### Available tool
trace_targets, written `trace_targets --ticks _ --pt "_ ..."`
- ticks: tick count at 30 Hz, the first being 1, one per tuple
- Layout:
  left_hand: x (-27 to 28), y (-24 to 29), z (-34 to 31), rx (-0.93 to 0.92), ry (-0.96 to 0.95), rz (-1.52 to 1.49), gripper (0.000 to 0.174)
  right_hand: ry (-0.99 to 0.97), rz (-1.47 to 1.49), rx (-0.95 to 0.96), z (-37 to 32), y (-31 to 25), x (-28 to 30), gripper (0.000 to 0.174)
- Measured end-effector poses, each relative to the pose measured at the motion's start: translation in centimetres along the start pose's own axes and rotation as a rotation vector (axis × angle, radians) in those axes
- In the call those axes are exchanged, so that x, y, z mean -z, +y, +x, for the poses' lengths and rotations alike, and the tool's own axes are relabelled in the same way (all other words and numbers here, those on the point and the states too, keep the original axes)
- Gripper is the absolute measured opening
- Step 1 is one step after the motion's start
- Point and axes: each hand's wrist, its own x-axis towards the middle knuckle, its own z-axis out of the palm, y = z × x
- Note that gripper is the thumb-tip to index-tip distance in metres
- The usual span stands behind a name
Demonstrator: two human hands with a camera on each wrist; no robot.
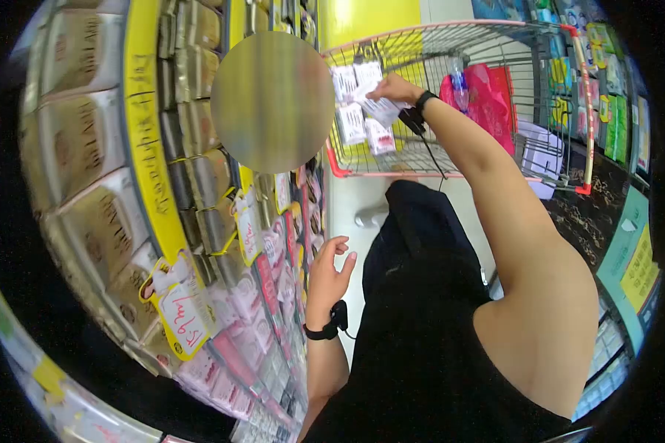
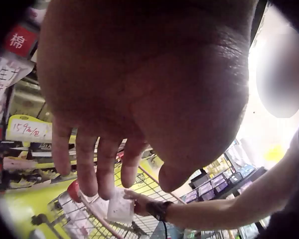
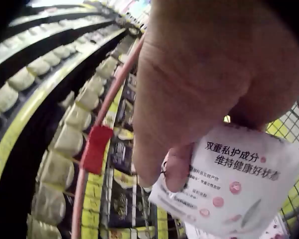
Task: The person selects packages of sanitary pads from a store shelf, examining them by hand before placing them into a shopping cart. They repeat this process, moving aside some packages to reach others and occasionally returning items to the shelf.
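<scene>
In the head view my right hand [image 1: 396, 89] is over the shopping cart [image 1: 391, 176], gripping a white soft pack [image 1: 383, 109]. The right wrist view shows this pack [image 3: 239, 181] close up, with Chinese print and small pink circles, pinched between fingers and thumb. Several similar white packs lie in the cart, one with pink print [image 1: 380, 137] nearest me. My left hand [image 1: 329, 284] hangs in the air beside the left shelf, holding nothing. Its fingers extend loosely in the left wrist view, and the held pack [image 2: 120, 209] appears beyond them.
A pink plastic bag [image 1: 493, 103] and a bottle [image 1: 459, 87] are farther right in the cart. Along the left run shelves of gold packs [image 1: 89, 129] and pink packs [image 1: 222, 387], with a handwritten price tag [image 1: 185, 310] sticking out. Another shelf with colourful packs [image 1: 617, 118] stands beyond the cart.
</scene>
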Motion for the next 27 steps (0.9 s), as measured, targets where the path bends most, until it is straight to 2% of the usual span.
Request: trace_targets --ticks 1,3,4,7,9,11,13,14,15,17,18,20,22,23,24,25,26,27 --pt "0.2 -0.3 -0.5 -0.032 0.01 0.001 0.035 0.002 0.019 -0.037 -1.9 -1.5 0.7 0.037" --pt "0.2 -1.2 -1.2 -0.077 0.038 -0.012 0.035 -0.097 0.279 0.0 -5.3 -3.3 0.7 0.032" --pt "0.1 -1.7 -1.7 -0.085 0.047 -0.032 0.035 -0.146 0.32 -0.069 -7.7 -5.1 0.9 0.034" --pt "0.0 -2.9 -4.2 -0.175 0.059 -0.034 0.04 -0.171 0.483 0.211 -13.1 -7.0 -3.1 0.033" --pt "-0.4 -3.3 -5.6 -0.254 0.082 -0.052 0.045 -0.193 0.609 0.252 -17.5 -9.4 -7.3 0.035" --pt "-1.2 -5.5 -6.9 -0.317 0.05 -0.22 0.064 -0.633 0.953 0.358 -20.4 -9.9 -12.7 0.032" --pt "-1.8 -7.4 -8.6 -0.322 0.007 -0.608 0.077 -0.594 1.186 0.183 -26.0 -14.2 -19.8 0.042" --pt "-2.5 -9.8 -8.7 -0.433 -0.026 -0.708 0.084 -0.783 1.191 0.289 -27.3 -15.6 -22.8 0.049" --pt "-2.4 -9.9 -10.1 -0.414 -0.063 -0.902 0.086 -0.977 1.194 0.388 -28.5 -16.8 -25.5 0.057" --pt "-1.9 -10.2 -13.1 -0.396 -0.098 -1.266 0.089 -1.028 1.178 0.29 -31.1 -18.9 -29.6 0.066" --pt "-1.7 -10.5 -14.7 -0.413 -0.055 -1.367 0.091 -1.106 1.219 0.302 -31.0 -19.0 -31.2 0.059" --pt "-1.2 -11.7 -17.1 -0.463 0.1 -1.459 0.085 -1.144 0.926 0.4 -30.1 -19.7 -32.8 0.072" --pt "-0.7 -12.8 -20.2 -0.441 0.176 -1.648 0.083 -1.209 0.796 0.444 -28.5 -18.8 -34.5 0.062" --pt "-0.4 -12.9 -21.7 -0.51 0.231 -1.588 0.081 -1.24 0.731 0.469 -27.7 -18.4 -35.4 0.057" --pt "0.1 -12.8 -23.1 -0.575 0.287 -1.528 0.081 -1.232 0.685 0.465 -30.3 -21.1 -35.9 0.044" --pt "0.6 -12.3 -24.5 -0.636 0.346 -1.465 0.08 -1.267 0.622 0.433 -30.8 -21.7 -36.3 0.04" --pt "0.9 -11.5 -26.0 -0.609 0.415 -1.521 0.081 -1.301 0.557 0.402 -31.2 -22.4 -36.6 0.035" --pt "0.5 -11.8 -26.7 -0.601 0.518 -1.453 0.081 -1.257 0.458 0.393 -32.1 -23.2 -37.0 0.04"
